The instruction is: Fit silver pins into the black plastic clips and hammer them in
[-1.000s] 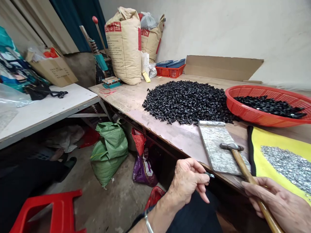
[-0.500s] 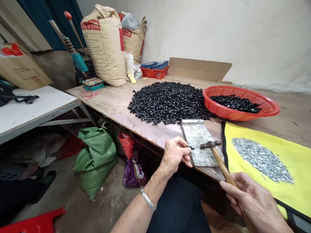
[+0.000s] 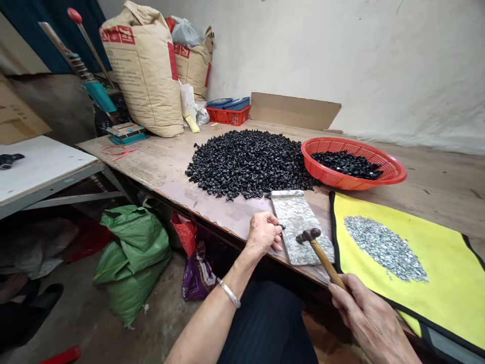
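Left hand (image 3: 263,233): fingers clenched in a pinch on a small dark part (image 3: 281,226), right at the edge of a scuffed metal plate (image 3: 295,212). Right hand (image 3: 369,323): fingers wrapped round the wooden handle of a hammer (image 3: 322,258). Hammer head sits over the plate, low; can't tell if it touches. No part visibly set on the plate.

Stock status, as far as visible: big black pile (image 3: 246,164) on the bench (image 3: 435,177), just beyond the plate. Much smaller black batch (image 3: 346,164) in a red basket (image 3: 394,172). Silver pile (image 3: 384,247), likely washers, on a yellow mat (image 3: 435,253), right of the plate. Black pile far outweighs the basket batch. Can't tell which batch is finished and which is raw.
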`<state>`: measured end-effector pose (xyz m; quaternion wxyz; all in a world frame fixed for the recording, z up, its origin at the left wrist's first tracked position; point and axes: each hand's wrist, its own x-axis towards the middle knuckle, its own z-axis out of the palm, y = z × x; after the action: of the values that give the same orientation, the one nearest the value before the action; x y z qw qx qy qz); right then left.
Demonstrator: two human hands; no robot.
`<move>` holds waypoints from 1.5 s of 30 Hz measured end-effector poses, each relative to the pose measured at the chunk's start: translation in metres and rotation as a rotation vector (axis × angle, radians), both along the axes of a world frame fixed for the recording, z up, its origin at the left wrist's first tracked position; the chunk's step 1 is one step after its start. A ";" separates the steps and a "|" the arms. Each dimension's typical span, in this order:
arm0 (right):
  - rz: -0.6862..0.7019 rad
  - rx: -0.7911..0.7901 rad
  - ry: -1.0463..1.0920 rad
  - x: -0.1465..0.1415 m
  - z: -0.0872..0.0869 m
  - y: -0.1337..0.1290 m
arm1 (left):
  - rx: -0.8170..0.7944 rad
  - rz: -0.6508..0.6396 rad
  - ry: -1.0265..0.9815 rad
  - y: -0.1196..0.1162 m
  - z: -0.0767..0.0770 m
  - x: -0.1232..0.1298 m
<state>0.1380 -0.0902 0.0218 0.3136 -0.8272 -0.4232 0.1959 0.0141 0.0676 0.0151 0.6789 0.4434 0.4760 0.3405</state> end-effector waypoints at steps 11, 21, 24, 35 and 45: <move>0.041 0.119 -0.038 -0.009 0.011 0.017 | 0.009 0.055 0.058 -0.004 -0.006 0.001; 0.105 0.172 -0.445 -0.015 -0.011 0.029 | -0.021 0.069 0.034 0.000 -0.005 0.004; 0.104 0.128 -0.479 -0.014 -0.009 0.029 | -0.022 0.057 0.019 0.000 -0.005 0.003; 0.144 0.139 -0.726 -0.022 0.012 0.032 | -0.049 0.044 -0.004 0.002 -0.009 0.003; 0.196 0.171 -0.883 -0.015 0.012 0.030 | -0.066 0.034 -0.037 0.005 -0.005 0.002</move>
<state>0.1227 -0.0597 0.0341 0.1507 -0.7586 -0.6072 -0.1821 0.0161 0.0726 0.0099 0.6958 0.4061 0.4821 0.3442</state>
